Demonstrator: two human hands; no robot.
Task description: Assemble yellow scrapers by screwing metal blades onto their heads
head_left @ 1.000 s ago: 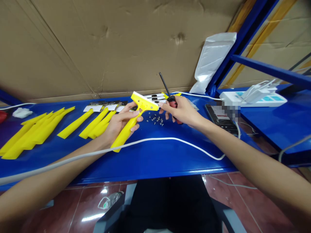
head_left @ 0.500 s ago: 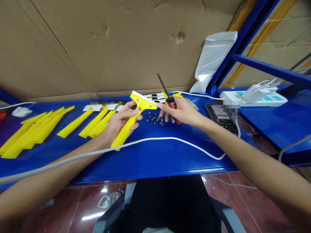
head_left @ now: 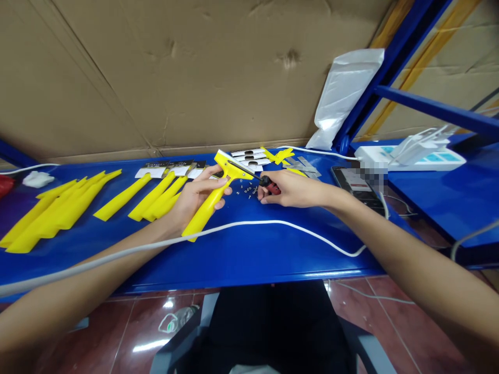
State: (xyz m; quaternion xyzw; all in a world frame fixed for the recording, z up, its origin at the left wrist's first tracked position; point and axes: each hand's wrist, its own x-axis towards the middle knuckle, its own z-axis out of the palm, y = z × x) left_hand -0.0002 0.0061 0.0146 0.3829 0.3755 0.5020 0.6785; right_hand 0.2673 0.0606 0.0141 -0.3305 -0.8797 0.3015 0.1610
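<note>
My left hand is closed around the handle of a yellow scraper, whose wide head tilts up and to the right above the blue table. In my right hand is a screwdriver with a red and black handle, its dark shaft pointing left. The shaft lies along the upper edge of the scraper's head; whether its tip touches is too small to tell. Small loose screws and nuts are scattered on the table below the scraper head and beside my right fingers.
Several yellow handles lie at left, others beside black-and-white cards. Behind my hands are white sleeves, yellow pieces and thin metal blades. A phone, power strip and white cable are nearby.
The screwdriver has swung from pointing upward to pointing left, its shaft now at the scraper head. My right hand has turned with it. The scraper has tilted slightly in my left hand.
</note>
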